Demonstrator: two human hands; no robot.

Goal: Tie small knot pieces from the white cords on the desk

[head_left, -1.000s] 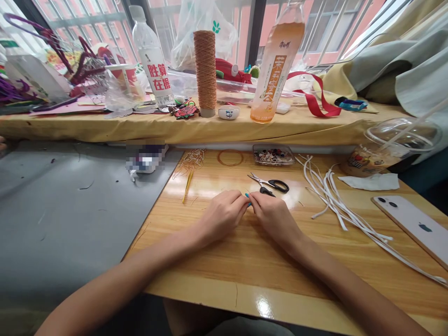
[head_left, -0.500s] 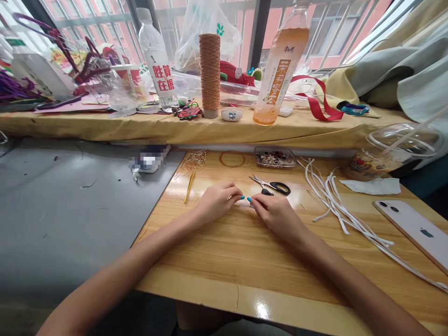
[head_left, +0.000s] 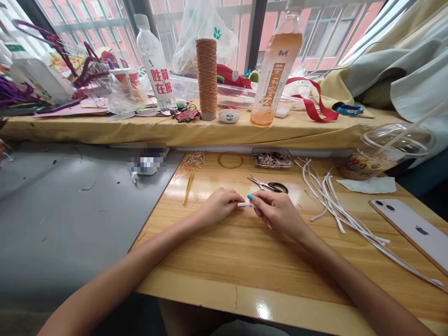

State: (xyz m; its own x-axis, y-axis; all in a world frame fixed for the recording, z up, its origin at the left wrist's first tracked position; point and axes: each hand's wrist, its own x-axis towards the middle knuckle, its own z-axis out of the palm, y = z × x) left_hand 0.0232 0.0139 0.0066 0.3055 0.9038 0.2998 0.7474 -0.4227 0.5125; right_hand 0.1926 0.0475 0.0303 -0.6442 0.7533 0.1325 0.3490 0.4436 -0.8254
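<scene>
Both forearms rest on the surface [head_left: 217,261]; the left hand [head_left: 219,205] and right hand [head_left: 276,212] together pinch one white strip [head_left: 244,205]. One scissors [head_left: 269,185], two bottles [head_left: 156,70].

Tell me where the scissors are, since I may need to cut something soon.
The scissors lie on the wooden table just beyond the right hand, in front of the small clear tray of beads and left of the white cords.

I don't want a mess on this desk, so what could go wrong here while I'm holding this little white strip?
The white strip is pinched only at its ends between left hand and right hand, so it could slip. The scissors lie open just behind the knuckles. The phone lies close to the desk edge.
</scene>
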